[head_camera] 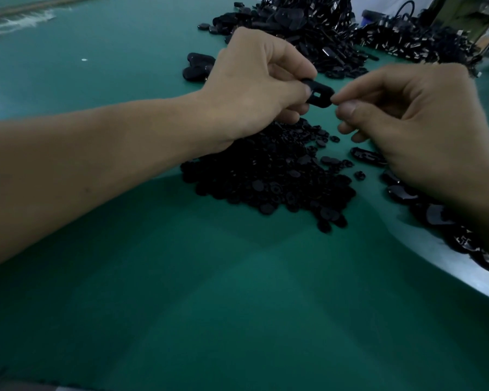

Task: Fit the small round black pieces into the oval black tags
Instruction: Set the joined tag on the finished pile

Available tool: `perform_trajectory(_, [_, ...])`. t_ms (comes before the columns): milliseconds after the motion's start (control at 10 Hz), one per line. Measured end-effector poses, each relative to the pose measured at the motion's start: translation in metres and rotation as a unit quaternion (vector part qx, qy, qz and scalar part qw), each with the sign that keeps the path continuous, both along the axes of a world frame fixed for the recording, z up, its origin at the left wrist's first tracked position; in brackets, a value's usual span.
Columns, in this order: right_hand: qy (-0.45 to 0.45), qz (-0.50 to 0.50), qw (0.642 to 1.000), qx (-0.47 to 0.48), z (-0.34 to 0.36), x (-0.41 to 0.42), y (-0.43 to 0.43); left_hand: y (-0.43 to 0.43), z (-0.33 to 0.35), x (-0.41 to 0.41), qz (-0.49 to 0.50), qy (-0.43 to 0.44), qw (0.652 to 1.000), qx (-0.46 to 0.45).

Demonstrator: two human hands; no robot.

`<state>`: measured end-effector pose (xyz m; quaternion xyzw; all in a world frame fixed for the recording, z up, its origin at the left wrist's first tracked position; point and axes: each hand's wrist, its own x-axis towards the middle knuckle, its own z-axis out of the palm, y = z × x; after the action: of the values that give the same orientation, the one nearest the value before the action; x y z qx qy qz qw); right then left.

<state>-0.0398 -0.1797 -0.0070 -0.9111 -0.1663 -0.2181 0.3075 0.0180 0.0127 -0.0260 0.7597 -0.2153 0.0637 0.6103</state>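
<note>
Above the heap of round pieces (268,176), at its 12 o'clock, the left hand (254,88) pinches an oval tag (319,95), opening turned upward, presumably to expose the seat. At the tag's 3 o'clock end the right hand (415,122) presses thumb to forefinger; whether a piece lies between them cannot be told. Spare tags (398,193) lie at 4 o'clock.
</note>
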Motion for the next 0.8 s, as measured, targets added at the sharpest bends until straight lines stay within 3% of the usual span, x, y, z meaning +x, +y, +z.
perform_trajectory(500, [-0.038, -0.006, 0.999, -0.026, 0.001, -0.001, 0.001, 0.000, 0.001, -0.002, -0.005, -0.005, 1.000, 0.009])
perform_trajectory(800, [-0.048, -0.005, 0.999, 0.025, 0.001, -0.001, 0.008, -0.007, 0.002, -0.011, -0.033, -0.094, 0.994, 0.046])
